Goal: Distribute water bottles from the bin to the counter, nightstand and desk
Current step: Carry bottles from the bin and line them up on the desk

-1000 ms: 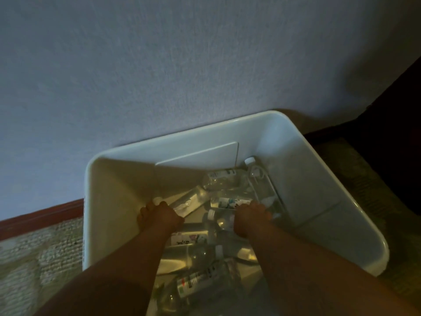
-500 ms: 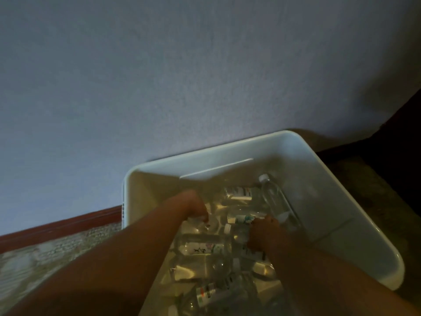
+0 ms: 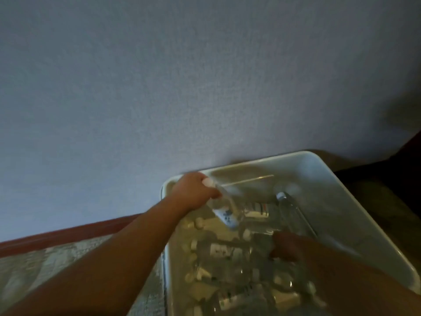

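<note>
A white plastic bin (image 3: pixel 355 201) stands on the floor against the wall, with several clear water bottles lying in it. My left hand (image 3: pixel 193 192) grips one clear bottle (image 3: pixel 224 205) near its white cap and holds it tilted above the others, near the bin's far left corner. My right hand (image 3: pixel 287 246) is down among the bottles at the bin's middle right, dark and blurred, so what its fingers hold cannot be made out. Another bottle (image 3: pixel 293 213) lies along the bin's right side.
A pale blue-grey wall (image 3: pixel 182 87) fills the upper view, with a red-brown baseboard (image 3: pixel 68 233) at its foot. Patterned carpet (image 3: pixel 34 270) lies left of the bin. A dark piece of furniture (image 3: pixel 405 169) stands at the right edge.
My left hand has lifted a bottle out of the pile toward the bin's far left corner. My right hand stays low among the bottles. The view has tilted up and left.
</note>
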Demonstrator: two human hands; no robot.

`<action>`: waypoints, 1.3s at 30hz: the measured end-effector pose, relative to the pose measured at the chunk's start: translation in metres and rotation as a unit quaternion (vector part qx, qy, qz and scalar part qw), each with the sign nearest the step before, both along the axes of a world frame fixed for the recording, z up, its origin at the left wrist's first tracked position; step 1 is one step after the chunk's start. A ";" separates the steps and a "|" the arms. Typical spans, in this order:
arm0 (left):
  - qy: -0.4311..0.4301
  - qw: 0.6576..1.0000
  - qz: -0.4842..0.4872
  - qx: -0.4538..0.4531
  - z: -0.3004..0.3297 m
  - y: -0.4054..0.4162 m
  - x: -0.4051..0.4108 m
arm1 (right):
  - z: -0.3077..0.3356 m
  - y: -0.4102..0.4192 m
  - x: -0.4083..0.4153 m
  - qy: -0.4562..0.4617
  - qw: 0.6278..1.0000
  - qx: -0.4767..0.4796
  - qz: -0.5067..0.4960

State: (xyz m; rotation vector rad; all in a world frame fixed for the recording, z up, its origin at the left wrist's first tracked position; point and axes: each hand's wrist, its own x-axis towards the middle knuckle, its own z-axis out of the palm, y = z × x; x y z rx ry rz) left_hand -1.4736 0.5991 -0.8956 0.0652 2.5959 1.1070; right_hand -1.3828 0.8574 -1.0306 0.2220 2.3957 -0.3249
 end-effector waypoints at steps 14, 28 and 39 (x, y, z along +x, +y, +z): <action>-0.127 0.907 0.058 0.398 0.270 -0.029 0.048 | 0.308 -0.076 0.043 0.003 0.579 -0.619 -0.531; -0.031 0.892 0.060 0.446 0.631 -0.154 0.086 | 0.711 -0.213 0.035 0.137 0.697 -0.634 -0.306; 0.146 0.902 0.066 0.400 0.843 -0.319 0.218 | 0.925 -0.387 0.118 0.204 0.720 -0.660 -0.068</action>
